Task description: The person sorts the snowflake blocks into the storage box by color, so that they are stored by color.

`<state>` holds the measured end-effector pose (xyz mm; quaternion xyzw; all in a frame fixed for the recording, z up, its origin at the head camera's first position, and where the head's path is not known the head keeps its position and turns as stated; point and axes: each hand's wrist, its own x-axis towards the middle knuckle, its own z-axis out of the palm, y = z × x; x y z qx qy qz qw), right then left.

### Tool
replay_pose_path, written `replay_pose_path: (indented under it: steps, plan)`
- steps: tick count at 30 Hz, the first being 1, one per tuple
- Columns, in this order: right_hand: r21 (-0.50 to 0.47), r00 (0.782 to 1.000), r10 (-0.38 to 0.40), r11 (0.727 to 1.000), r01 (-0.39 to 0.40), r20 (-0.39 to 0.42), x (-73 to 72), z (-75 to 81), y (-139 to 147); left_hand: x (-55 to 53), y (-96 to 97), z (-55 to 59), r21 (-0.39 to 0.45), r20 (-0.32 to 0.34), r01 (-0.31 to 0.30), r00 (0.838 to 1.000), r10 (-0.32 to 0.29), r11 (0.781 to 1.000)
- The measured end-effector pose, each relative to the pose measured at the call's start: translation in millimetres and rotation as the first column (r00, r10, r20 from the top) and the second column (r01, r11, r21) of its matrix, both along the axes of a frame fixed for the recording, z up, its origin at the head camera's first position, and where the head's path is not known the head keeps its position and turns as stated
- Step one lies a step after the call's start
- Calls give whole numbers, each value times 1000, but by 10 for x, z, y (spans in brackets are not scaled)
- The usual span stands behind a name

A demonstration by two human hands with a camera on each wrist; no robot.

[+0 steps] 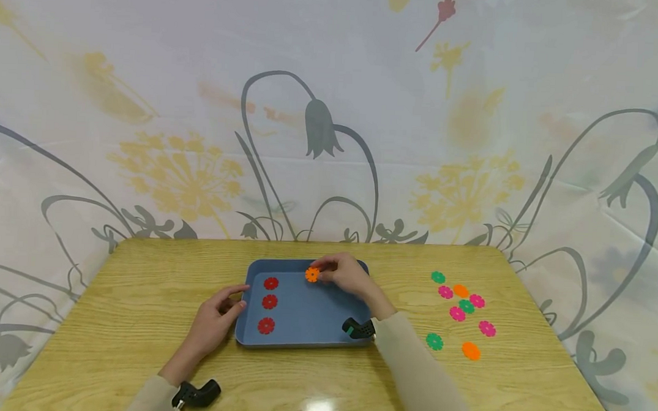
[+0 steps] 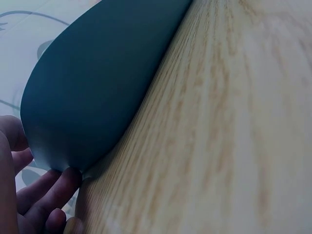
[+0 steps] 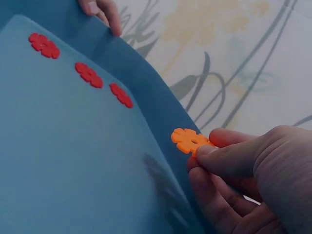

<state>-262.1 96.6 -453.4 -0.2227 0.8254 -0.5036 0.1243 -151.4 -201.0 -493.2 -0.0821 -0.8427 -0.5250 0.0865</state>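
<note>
My right hand [image 1: 349,274] pinches an orange flower-shaped plastic disc [image 3: 189,140] between thumb and fingers. The disc is held over the far side of the blue tray [image 1: 313,315], which lies on the table. Three red flower-shaped discs [image 1: 269,301] form a column along the tray's left side, one of them the nearest disc [image 1: 266,326]. At the left wall, my left hand [image 1: 216,317] grips the tray's edge. Its fingertips [image 2: 68,180] press low on the outer wall in the left wrist view, and fingers show at the rim in the right wrist view.
Right of the tray, several loose discs lie on the wooden table [image 1: 154,296]: green [image 1: 434,341], pink [image 1: 487,328] and orange [image 1: 471,351]. Some lie close together in a cluster. A printed flower cloth [image 1: 330,187] hangs behind the table's far edge.
</note>
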Motion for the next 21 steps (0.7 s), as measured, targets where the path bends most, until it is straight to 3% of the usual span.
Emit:
replay_pose_path:
  steps: [9,17,21]
  plan:
    - [44,999,46,998,-46,1,-38,-14,-90,-7,10,13,-10,16,-14,1000,15,1000]
    - [51,997,79,996,-79,8,-50,-23,-190,130,119,301,-2,15,4,1000,-4,1000]
    - [77,996,89,993,-89,-2,-51,-36,-254,159,137,369,-10,26,0,1000,0,1000]
